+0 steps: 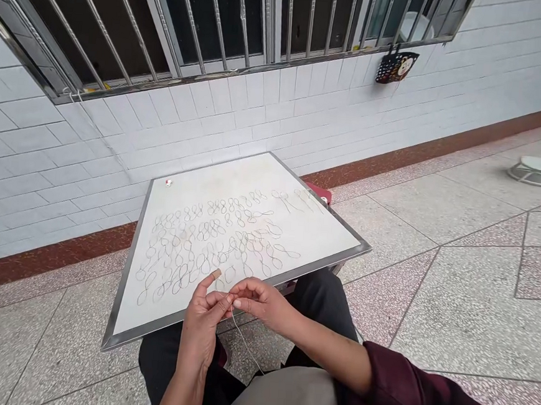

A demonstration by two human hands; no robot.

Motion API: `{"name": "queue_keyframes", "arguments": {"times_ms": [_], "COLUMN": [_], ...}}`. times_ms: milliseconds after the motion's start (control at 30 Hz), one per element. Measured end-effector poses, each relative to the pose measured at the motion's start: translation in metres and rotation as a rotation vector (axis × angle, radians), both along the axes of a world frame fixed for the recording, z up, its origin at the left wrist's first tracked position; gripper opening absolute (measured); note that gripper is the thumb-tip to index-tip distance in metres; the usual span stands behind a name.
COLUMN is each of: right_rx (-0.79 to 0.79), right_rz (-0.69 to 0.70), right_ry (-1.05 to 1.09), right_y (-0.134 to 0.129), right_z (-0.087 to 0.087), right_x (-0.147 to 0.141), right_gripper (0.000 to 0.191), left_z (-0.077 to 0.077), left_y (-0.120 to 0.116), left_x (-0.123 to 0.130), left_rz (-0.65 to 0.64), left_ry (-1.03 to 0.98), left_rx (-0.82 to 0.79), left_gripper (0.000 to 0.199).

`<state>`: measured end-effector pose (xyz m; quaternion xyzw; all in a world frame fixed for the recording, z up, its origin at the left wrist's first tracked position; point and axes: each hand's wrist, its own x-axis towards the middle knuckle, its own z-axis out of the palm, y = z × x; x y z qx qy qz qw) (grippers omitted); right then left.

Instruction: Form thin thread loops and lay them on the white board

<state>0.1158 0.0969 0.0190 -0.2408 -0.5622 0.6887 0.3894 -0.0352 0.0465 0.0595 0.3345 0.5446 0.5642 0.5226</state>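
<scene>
My left hand [205,313] and my right hand [260,301] meet at the near edge of a white table [216,179] with a grey rim. Both hands pinch a thin pale cord [245,341], which hangs from the fingertips toward my lap. The left index finger is raised and has a tan wrap at its tip. On the tabletop lie several rows of thin dark looped cords [183,273], some twisted into figure-eight shapes.
A small red and white item [168,183] sits at the table's far left corner. Behind stands a tiled wall with a barred window, where a black basket [396,67] hangs. A low white stool [539,170] is on the floor at right; something red [322,193] shows behind the table.
</scene>
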Motion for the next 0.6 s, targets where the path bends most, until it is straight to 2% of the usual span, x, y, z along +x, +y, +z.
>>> {"name": "queue_keyframes", "arguments": {"times_ms": [167, 333, 467, 600], "right_rx": [-0.067, -0.167, -0.260, -0.251], "right_rz": [0.013, 0.029, -0.019, -0.074], "right_ry": [0.132, 0.163, 0.135, 0.139], "right_y": [0.002, 0.002, 0.005, 0.007], "right_z": [0.007, 0.011, 0.008, 0.006], "right_x": [-0.001, 0.001, 0.002, 0.003], "right_gripper": [0.030, 0.032, 0.032, 0.031], "left_z": [0.006, 0.005, 0.002, -0.002], "left_y": [-0.001, 0.002, 0.005, 0.007], "left_x": [0.003, 0.004, 0.007, 0.010], "left_rz": [-0.027, -0.049, -0.051, -0.038], "left_ry": [0.024, -0.023, -0.164, -0.259], "left_rx": [-0.026, -0.084, -0.100, -0.098], "left_gripper": [0.085, 0.087, 0.073, 0.064]}}
